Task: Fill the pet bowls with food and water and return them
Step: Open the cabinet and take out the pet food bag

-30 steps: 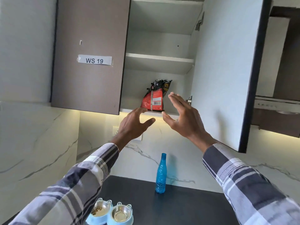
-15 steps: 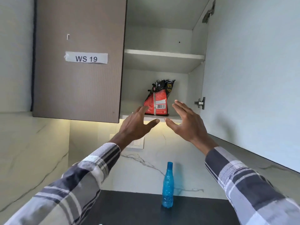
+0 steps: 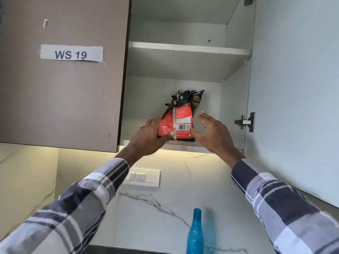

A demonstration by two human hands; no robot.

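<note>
On the lower cabinet shelf: food bag (image 3: 178,118), red and black, stands upright near the front edge, leaning slightly, barcode facing out.
Left hand (image 3: 149,139): raised to the bag's left lower side; fingers spread, thumb lying against the bag's front near its base; not closed around it.
Right hand (image 3: 212,133): raised at the bag's right side; fingers released and spread, thumb tip at or just beside the bag's lower right corner; contact cannot be confirmed.
Sleeves: both arms in plaid shirt sleeves (image 3: 286,206), reaching upward.
Cabinet: right door (image 3: 297,88) swung open, hinge (image 3: 246,122) visible; left door (image 3: 62,88) shut, bearing label (image 3: 71,54) reading "WS 19".
Upper shelf (image 3: 187,49): in view above the bag.
Wall: marble-pattern backsplash with switch plate (image 3: 144,177) below the cabinet.
Bottle (image 3: 195,235): blue, upright, at the lower frame edge, well below the bag.
</note>
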